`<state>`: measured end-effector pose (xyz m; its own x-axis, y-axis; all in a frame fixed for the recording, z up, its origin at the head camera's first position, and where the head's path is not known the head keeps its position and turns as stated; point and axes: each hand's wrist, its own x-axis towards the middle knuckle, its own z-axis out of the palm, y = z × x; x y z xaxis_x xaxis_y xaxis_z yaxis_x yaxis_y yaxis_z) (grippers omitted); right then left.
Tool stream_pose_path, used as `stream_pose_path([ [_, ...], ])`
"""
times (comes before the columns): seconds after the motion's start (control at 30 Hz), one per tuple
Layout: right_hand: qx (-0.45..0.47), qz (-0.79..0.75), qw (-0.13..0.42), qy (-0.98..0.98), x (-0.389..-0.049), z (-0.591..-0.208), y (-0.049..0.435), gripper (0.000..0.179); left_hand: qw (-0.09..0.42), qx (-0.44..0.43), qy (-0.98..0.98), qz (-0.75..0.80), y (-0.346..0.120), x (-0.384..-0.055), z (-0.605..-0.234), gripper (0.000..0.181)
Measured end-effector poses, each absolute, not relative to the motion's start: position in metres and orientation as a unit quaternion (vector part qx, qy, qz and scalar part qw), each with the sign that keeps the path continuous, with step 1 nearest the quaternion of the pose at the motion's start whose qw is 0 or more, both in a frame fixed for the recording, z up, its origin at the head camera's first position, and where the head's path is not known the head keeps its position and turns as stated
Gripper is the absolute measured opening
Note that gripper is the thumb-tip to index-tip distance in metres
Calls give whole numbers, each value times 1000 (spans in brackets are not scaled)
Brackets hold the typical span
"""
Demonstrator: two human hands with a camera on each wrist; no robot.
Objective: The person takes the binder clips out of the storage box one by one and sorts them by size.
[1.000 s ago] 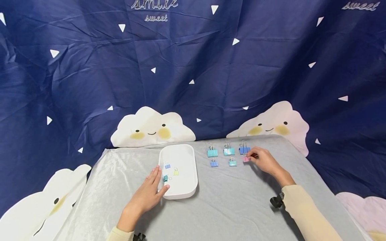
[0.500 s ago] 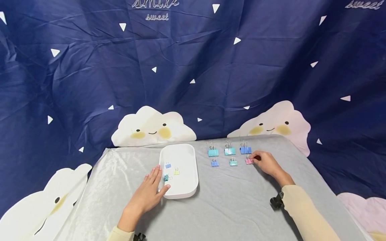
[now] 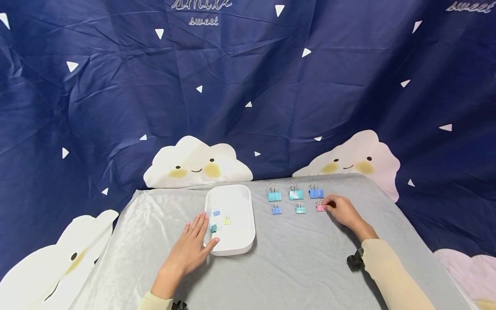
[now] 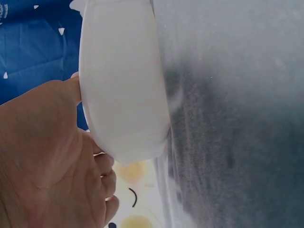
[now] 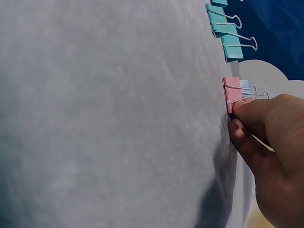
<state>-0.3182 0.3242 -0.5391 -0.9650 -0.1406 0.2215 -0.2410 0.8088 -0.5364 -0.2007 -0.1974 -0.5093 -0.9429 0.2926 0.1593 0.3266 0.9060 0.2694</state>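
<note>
My right hand point(image 3: 344, 211) pinches the right end of a small pink binder clip point(image 3: 320, 206) between thumb and index finger, down at the cloth. The right wrist view shows the thumb tip against the pink clip point(image 5: 232, 90), its wire handles standing up. Just behind it stands a larger blue binder clip point(image 3: 316, 193). My left hand point(image 3: 190, 247) rests with straight fingers on the left rim of a white tray point(image 3: 244, 247). In the left wrist view the palm point(image 4: 42, 152) is beside the tray's wall point(image 4: 123, 85). A blue, a yellow and a teal clip lie in the tray.
Left of the pink clip stand a small teal clip point(image 3: 300, 209) and a small blue clip point(image 3: 277, 210). Two larger teal clips point(image 3: 296, 195) make up the back row with the blue one. Grey cloth point(image 3: 286, 267) covers the table; a dark blue curtain point(image 3: 248, 77) hangs behind.
The pink clip has shifted slightly right and nearer me with my right hand, then stays in line with the front row. My left hand has kept its place on the tray.
</note>
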Motion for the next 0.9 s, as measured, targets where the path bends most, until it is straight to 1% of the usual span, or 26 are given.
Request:
stream_pose_path([
  [0.3,98,305,87,-943,-314,-539,325,5,65,-161,-974,-148,-198,-200,-512,84],
  [0.63,104,314,94,-939,-312,-544,328,11,61,-161,-974,-149,-198,-201,-512,83],
  [0.9,86,315,96,-940,-311,-537,324,26,58,-160,-974,-151,-197,-201,-511,83],
])
